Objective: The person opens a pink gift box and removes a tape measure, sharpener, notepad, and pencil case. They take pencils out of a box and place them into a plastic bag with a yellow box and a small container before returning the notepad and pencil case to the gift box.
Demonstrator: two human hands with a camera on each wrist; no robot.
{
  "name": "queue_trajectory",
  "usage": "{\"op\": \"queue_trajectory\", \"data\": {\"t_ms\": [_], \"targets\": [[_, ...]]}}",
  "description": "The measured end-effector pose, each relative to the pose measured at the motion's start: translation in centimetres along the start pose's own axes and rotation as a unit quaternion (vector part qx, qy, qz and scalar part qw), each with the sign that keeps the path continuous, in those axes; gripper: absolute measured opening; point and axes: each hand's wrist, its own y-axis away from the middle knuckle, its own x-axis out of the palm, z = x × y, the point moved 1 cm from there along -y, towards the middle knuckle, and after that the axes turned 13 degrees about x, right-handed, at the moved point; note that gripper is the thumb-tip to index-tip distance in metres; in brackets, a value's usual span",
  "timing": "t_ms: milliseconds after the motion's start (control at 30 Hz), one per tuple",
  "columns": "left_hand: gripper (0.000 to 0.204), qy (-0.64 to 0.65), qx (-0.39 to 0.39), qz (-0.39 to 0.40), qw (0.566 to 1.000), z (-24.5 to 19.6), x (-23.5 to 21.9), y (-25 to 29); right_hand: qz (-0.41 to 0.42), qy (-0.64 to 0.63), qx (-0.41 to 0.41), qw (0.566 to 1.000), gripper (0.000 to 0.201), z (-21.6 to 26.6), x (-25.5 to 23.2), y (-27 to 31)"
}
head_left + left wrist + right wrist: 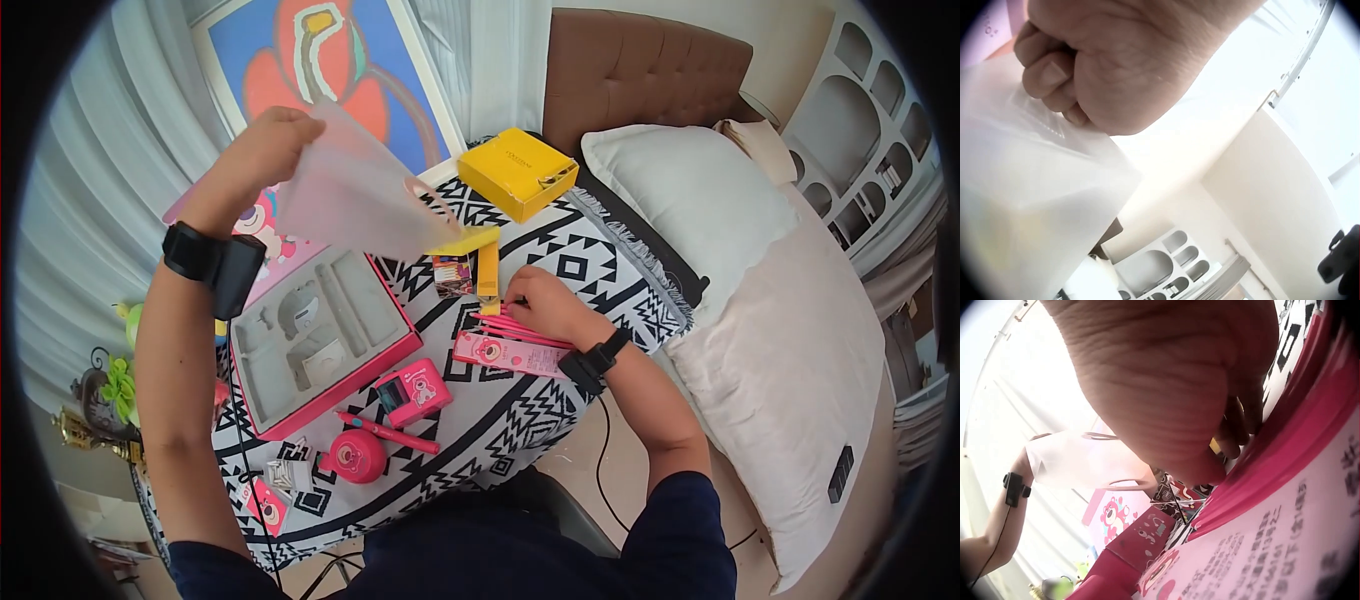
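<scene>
My left hand [262, 150] grips one end of a translucent plastic bag [350, 190], raised over the far side of the table. The bag tilts down to the right, its handle loops [1132, 485] at the lower end. Curled left fingers [1047, 75] close over the bag's edge in the left wrist view. My right hand [550, 305] is low over several pink pencils [515, 328], fingertips bent down at their far edge. I cannot tell whether it pinches any. Beside the pencils lies a pink bear-print pencil pack [510, 355], printed with text.
A pink box with a grey moulded tray [330, 345] sits left. Nearer lie a pink device [415, 393], a pink pen [390, 433] and a round pink case [357, 456]. A yellow box [520, 172] and a small patterned box [453, 278] stand beyond; a bed [780, 330] is right.
</scene>
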Motion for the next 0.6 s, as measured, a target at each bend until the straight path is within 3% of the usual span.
{"op": "queue_trajectory", "data": {"t_ms": [33,100,133,200,267,300,400,433,533,600], "targets": [[0.031,0.059,-0.008,0.007,0.998,-0.1,-0.7,0.0,-0.046,-0.007,-0.001,0.999,0.034,0.4,-0.1,-0.1],[0.029,0.137,-0.021,-0.051,0.989,0.4,0.1,1.3,-0.139,-0.022,-0.002,0.990,0.051,1.3,-0.2,-0.1],[0.028,0.177,-0.026,-0.080,0.981,0.8,0.7,1.7,-0.146,-0.083,-0.001,0.986,0.063,2.1,-0.7,-0.2],[0.026,0.253,-0.026,-0.041,0.966,5.2,2.1,1.0,-0.159,-0.201,-0.002,0.967,0.089,4.7,-2.4,-0.7],[0.025,0.334,-0.033,-0.002,0.942,10.4,4.1,0.0,-0.164,-0.322,-0.006,0.932,0.099,6.9,-3.8,-1.7],[0.024,0.348,-0.039,-0.019,0.936,9.1,5.9,1.4,-0.164,-0.380,-0.009,0.910,0.104,7.6,-4.4,-2.4],[0.025,0.455,-0.070,0.053,0.886,12.4,8.7,1.6,-0.265,-0.382,-0.099,0.880,0.108,8.1,-6.7,-4.3],[0.027,0.468,-0.073,0.073,0.877,13.0,9.5,1.9,-0.306,-0.335,-0.084,0.887,0.101,8.2,-7.6,-4.2],[0.029,0.492,-0.082,0.097,0.861,12.3,10.9,3.1,-0.235,-0.263,-0.074,0.933,0.087,7.8,-9.3,-4.5],[0.031,0.497,-0.090,0.099,0.857,12.3,11.8,3.1,-0.236,-0.232,-0.093,0.939,0.068,8.9,-9.0,-4.7]]}}
